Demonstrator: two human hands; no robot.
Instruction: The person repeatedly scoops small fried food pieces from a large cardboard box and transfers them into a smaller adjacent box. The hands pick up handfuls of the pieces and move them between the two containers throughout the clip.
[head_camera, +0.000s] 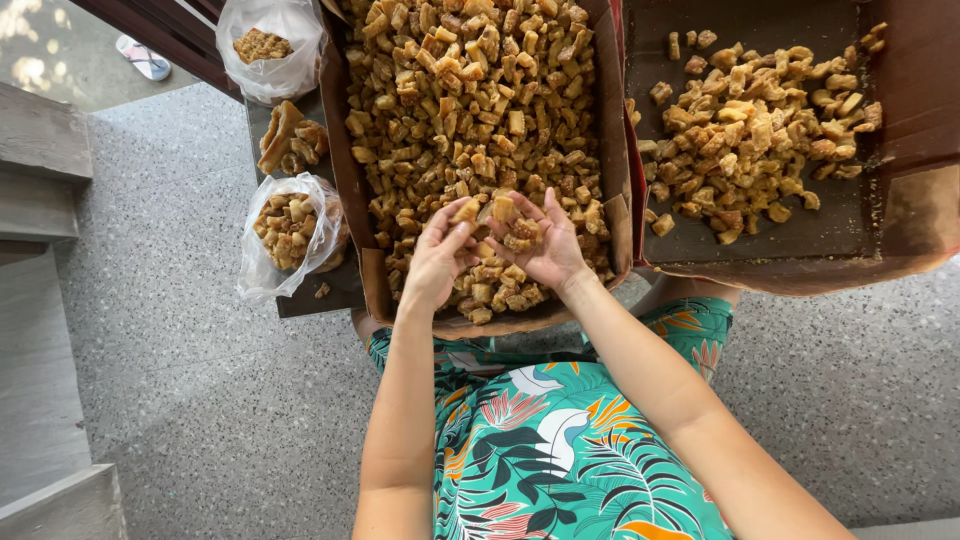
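Head view, looking straight down: both hands are over the near end of a large brown cardboard box (352, 180) filled with golden-brown fried crackling pieces (470, 90). Left hand (437, 262) is palm-up, fingers loosely curled, cupping a few pieces. Right hand (537, 243) is likewise open and cupped, with a small heap of the same pieces resting on its palm. The hands sit close together, fingertips nearly meeting. A second brown cardboard box (900, 210), at right, holds a thinner scatter of pieces. At left, two clear plastic bags (285, 235) partly filled with pieces rest on a dark tray (335, 290). Speckled grey floor (200, 400) lies beneath.
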